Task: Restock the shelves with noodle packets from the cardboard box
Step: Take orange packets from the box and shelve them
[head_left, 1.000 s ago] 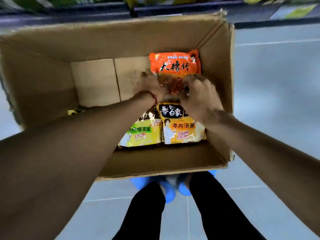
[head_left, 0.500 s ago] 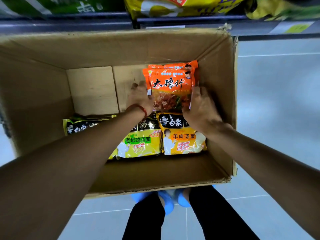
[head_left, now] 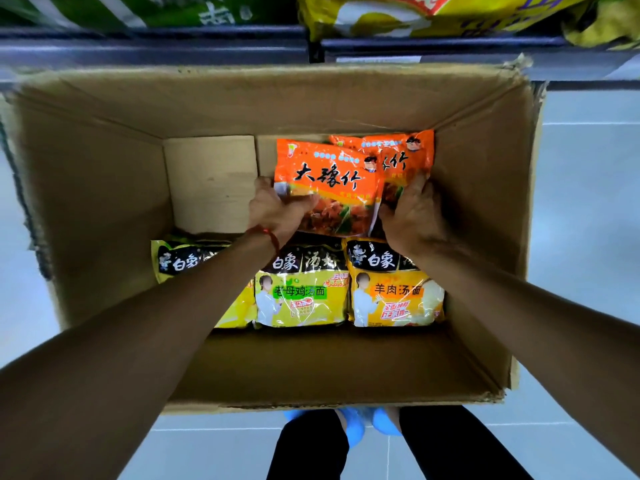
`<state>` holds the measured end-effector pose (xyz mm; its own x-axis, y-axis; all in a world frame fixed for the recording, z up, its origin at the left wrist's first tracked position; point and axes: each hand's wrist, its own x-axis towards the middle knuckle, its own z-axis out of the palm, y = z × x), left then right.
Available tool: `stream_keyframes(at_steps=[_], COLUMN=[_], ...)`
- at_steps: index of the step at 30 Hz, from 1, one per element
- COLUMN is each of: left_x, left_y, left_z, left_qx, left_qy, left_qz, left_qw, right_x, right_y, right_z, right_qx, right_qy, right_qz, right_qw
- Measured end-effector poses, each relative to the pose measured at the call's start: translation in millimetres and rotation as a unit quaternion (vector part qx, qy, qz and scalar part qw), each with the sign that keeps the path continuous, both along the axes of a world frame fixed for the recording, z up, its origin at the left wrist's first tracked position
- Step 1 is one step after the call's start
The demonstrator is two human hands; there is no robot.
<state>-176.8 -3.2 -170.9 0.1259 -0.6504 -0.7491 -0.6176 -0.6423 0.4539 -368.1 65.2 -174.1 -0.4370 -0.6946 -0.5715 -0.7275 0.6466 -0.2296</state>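
An open cardboard box stands on the floor below me. Inside, my left hand grips the lower left corner of an orange noodle packet, tilted up off the box floor. My right hand holds a second orange packet lying behind and to the right of the first. Three yellow noodle packets lie in a row nearer to me: one at the left partly under my forearm, one in the middle, one at the right.
A shelf edge runs along the top, with green and yellow bags on it. Grey tiled floor surrounds the box. My legs and blue shoes are just behind the near box wall.
Both hands have lifted the orange packets up from the box floor and spread them apart, so two separate packets show. The view has tilted up towards the shelf.
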Motion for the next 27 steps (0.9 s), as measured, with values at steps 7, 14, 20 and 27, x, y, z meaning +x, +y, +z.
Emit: stream_keyframes(at_steps=[7,14,20,27], left_x=[9,17,15,15], left_y=[-2,-3,-5,-3], left_z=[-3,4,42,120], left_qx=[-0.125,-0.102,-0.074,-0.058], left_qy=[-0.062,-0.114,-0.103,-0.111], left_qz=[0.027,0.012,-0.005,-0.012], left_qw=[0.99,0.988,0.992,0.992], right_x=[8,6,4,10], right_y=[-8,-12,-9,-7], right_z=[-10,-9,17,93], right_qx=[0.016,0.008,-0.02,-0.036], right_qy=[0.013,-0.081,-0.117,-0.124], right_qz=[-0.057,-0.178,-0.211,-0.237], right_qw=[0.998,0.981,0.97,0.963])
